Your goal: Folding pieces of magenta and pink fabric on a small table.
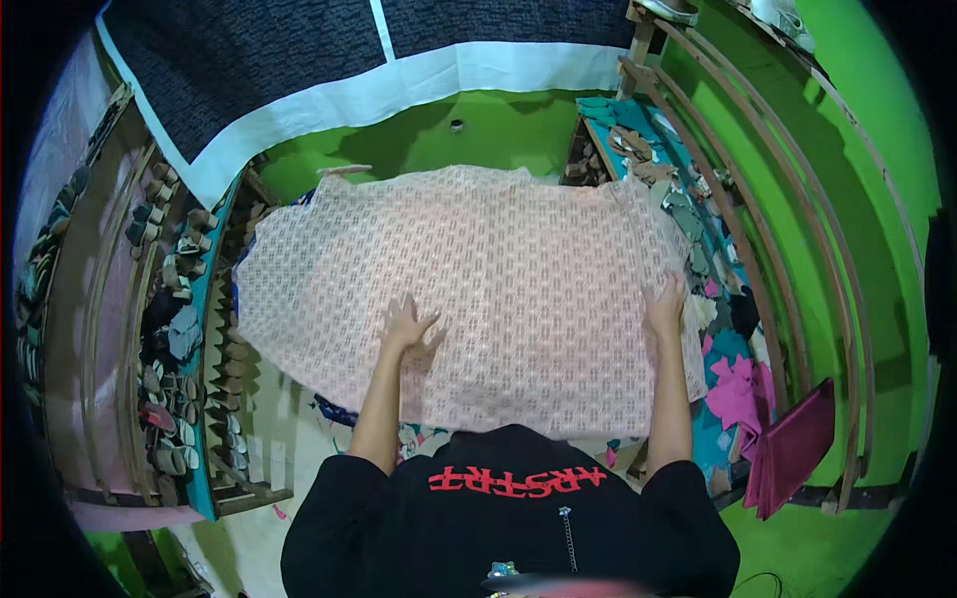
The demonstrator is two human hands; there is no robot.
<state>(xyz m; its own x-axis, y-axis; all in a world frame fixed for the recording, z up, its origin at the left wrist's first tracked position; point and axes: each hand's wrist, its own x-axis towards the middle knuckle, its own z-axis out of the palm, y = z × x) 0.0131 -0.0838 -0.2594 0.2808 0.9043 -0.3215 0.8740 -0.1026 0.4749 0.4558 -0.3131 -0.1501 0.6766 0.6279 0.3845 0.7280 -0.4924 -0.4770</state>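
Observation:
A large pale pink sheet of patterned material (498, 269) lies spread over the table in front of me, its edges hanging past the table's outline. My left hand (406, 324) rests on it left of the middle, fingers spread and palm down. Toward the sheet's right edge, my right hand (663, 304) lies with its fingers stretched forward on the material. Neither hand grips anything. A bit of dark blue fabric (336, 410) peeks out beneath the sheet at the near left; the tabletop itself is hidden.
On the left, a wooden rack (130, 289) holds shoes and shoe lasts. To the right, a teal bench (713, 439) carries fabric scraps, with pink scraps (736, 391) and a folded magenta sheet (793, 448) near its front end. Wooden rails (773, 189) line the green wall.

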